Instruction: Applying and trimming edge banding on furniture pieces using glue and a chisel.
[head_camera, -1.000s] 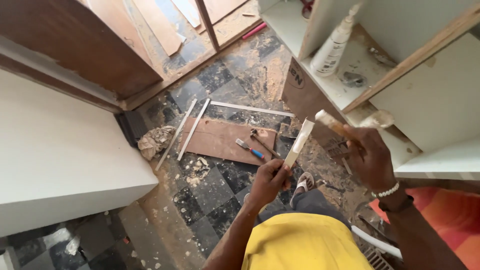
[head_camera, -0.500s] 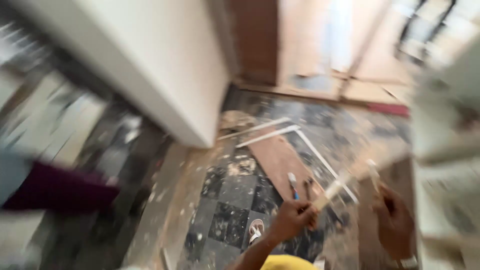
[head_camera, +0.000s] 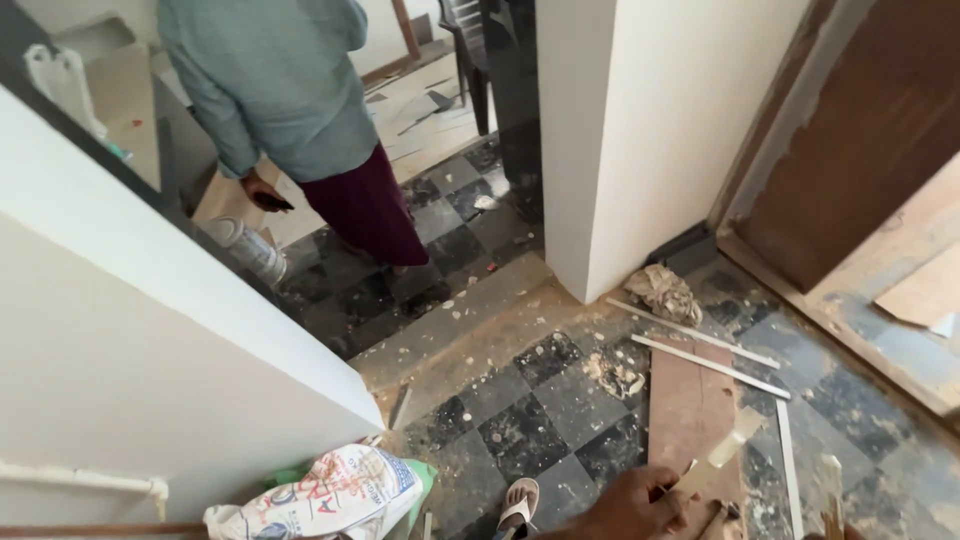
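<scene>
White slab panel (head_camera: 130, 330), smooth, matte, fills 7 to 10 o'clock; its straight upper edge runs diagonally down to a corner near centre. White wall pier (head_camera: 650, 130) at 12 to 1 o'clock, flat faces, sharp vertical corner. Brown wooden door (head_camera: 860, 140) at 2 o'clock, grain visible, frame edge scuffed pale.

Floor (head_camera: 520, 400): black-and-grey checkered tiles, gritty with dust and plaster crumbs; a pale dusty band crosses it at centre. Open walking room lies between slab and pier, toward 11 o'clock, where another person (head_camera: 290, 110) stands in a grey-green shirt and maroon lower garment, one hand around a small dark object.

Reddish-brown flat board (head_camera: 690, 410) at 5 o'clock, two thin pale strips (head_camera: 700, 350) lying across its top end. Crumpled rag (head_camera: 662, 292) at the pier's foot. Printed white sack (head_camera: 320, 495) at 7 o'clock, slumped, woven texture. Sandalled foot (head_camera: 518, 502) at 6 o'clock.

Left hand (head_camera: 630, 505) at the bottom edge, 5 o'clock, fingers curled closed around a pale wooden stick (head_camera: 715, 455) that angles up over the board. Right hand: barely in frame, grip cannot be told.
</scene>
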